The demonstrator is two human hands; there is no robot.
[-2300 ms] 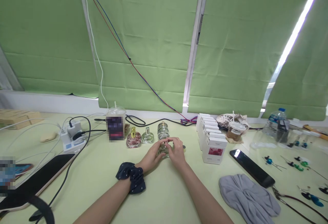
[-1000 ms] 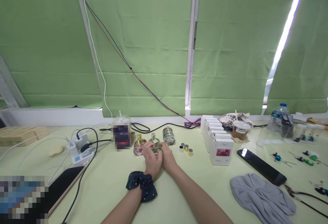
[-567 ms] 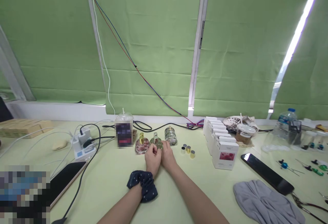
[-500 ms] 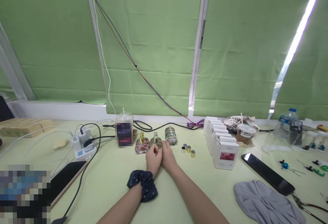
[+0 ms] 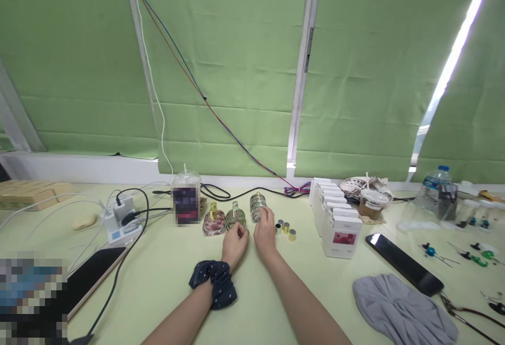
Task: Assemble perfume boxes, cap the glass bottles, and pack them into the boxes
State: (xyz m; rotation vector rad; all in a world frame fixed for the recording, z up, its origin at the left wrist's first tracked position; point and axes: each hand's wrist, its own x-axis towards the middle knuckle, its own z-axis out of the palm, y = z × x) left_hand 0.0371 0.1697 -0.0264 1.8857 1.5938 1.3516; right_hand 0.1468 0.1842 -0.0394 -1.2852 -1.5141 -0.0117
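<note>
A squat pink perfume bottle (image 5: 214,223) with a gold neck stands at the left. Beside it is a greenish glass perfume bottle (image 5: 235,217) with a silver neck. My left hand (image 5: 235,242) is closed just in front of the greenish bottle, its fingers curled together; whether they pinch anything small is hidden. To the right, clear glass perfume bottles (image 5: 258,201) stand in a row running away from me. My right hand (image 5: 265,231) has its thumb and fingers on the nearest of these. Several small gold and silver caps (image 5: 286,227) are right of that hand.
White boxes (image 5: 342,238) line up on the right, near a black phone (image 5: 402,262) and a grey cloth (image 5: 402,308). A lidded drink cup (image 5: 187,198) stands behind the bottles. At left are a power strip (image 5: 123,224), cables and a phone (image 5: 97,276).
My right hand has left the greenish bottle and moved right to the nearest clear bottle. My left hand stays close to the greenish bottle. The view has shifted slightly.
</note>
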